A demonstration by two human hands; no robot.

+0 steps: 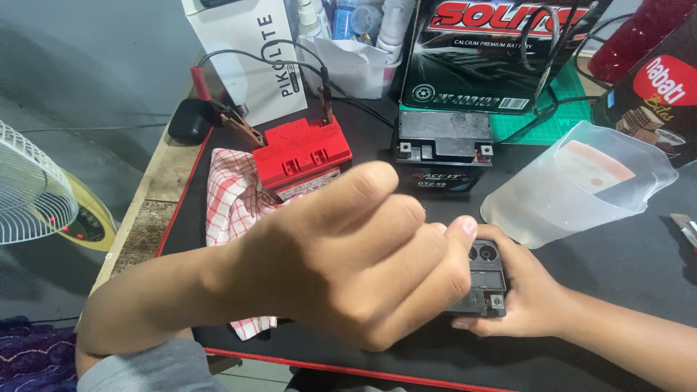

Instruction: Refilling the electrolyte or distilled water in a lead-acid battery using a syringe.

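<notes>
the left hand (356, 254) fills the centre of the frame as a closed fist, knuckles up, held over the near end of a small dark grey battery (485, 279) at lower centre right; whether anything is pinched inside the fist cannot be told. the right hand (526, 294) comes in from the lower right and wraps around the battery's right side and bottom edge, gripping it on the black desk mat (624, 268). round filler holes show on the battery's top just beside the left thumb.

further up the frame, a red battery (301, 154) sits at centre left with two clamp leads (239, 120) on its terminals, resting against a red-and-white checked cloth (229, 189). a black battery (443, 154) stands at upper centre, in front of a black carton (486, 51). a clear plastic jug (581, 181) lies tilted at the right. a white fan (29, 185) shows at the left edge.
</notes>
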